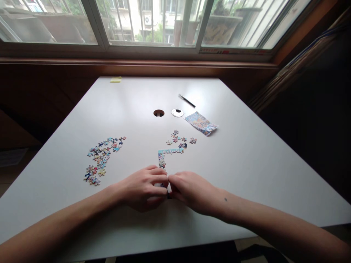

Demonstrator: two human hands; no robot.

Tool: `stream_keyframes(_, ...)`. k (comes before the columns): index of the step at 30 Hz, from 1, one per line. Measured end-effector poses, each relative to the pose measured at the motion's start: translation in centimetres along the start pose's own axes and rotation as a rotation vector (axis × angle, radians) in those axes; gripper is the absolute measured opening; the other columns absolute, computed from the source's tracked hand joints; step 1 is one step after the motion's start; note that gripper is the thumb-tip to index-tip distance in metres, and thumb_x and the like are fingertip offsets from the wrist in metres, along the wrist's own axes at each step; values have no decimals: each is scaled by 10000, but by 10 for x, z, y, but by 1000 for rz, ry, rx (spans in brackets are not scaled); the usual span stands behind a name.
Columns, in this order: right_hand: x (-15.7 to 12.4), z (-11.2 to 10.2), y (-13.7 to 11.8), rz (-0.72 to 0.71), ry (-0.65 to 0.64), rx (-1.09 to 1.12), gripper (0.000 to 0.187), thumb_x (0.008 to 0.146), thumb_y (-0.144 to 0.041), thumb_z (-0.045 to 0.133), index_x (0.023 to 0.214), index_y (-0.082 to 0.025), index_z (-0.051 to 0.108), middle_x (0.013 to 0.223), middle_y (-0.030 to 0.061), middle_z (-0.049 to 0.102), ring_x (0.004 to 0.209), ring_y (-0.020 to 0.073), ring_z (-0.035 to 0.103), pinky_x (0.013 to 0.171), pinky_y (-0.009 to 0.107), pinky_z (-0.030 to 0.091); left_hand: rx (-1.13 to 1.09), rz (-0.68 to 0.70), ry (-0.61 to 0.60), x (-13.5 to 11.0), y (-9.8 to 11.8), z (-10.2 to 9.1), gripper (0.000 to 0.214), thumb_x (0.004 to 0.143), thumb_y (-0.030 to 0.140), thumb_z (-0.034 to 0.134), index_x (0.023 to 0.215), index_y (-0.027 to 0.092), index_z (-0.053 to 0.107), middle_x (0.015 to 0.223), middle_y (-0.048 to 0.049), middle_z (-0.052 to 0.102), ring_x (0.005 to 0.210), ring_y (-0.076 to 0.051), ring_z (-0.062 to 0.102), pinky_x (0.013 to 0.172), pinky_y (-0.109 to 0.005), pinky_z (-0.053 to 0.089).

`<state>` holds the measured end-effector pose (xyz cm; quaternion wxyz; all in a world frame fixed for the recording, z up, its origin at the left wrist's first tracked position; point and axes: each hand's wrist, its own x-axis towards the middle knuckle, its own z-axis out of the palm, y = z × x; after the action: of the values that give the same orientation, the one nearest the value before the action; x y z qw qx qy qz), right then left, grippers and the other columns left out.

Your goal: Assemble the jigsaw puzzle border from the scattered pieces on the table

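Note:
My left hand [142, 186] and my right hand [189, 189] meet fingertip to fingertip near the front of the white table [241, 160]. Both are curled in a pinch on the lower end of a joined strip of jigsaw pieces [162, 159]. That strip runs up from my fingers and turns right in a blue edge at the top. A small cluster of loose pieces [179, 138] lies just beyond the strip. A larger spread of loose pieces [100, 159] lies to the left of my left hand.
A printed puzzle packet [201, 123] lies beyond the small cluster. Further back are a black pen [187, 100], a round cable hole [158, 113] with its cap [177, 113] beside it, and a yellow note pad [115, 79]. A window spans the back.

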<state>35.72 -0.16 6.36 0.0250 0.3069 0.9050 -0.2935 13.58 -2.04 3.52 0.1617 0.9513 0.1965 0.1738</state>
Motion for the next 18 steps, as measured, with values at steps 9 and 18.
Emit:
stream_keyframes(9, 14, -13, -13, 70, -239, -353, 190, 881, -308, 688, 753, -175, 732, 698, 72, 712, 577, 175, 612, 464, 282, 200, -13, 63, 97, 1, -2, 4, 257, 863, 204, 635, 1115, 257, 647, 952, -68, 664, 974, -210, 619, 860, -359, 515)
stream_keyframes(18, 14, -108, 46, 66, -341, -46, 227, 926, -298, 569, 802, -157, 697, 691, 17, 689, 565, 110, 581, 510, 220, 326, 9, 58, 79, -2, -2, 9, 384, 721, 189, 748, 1085, 232, 634, 993, -50, 637, 983, -226, 584, 874, -384, 494)
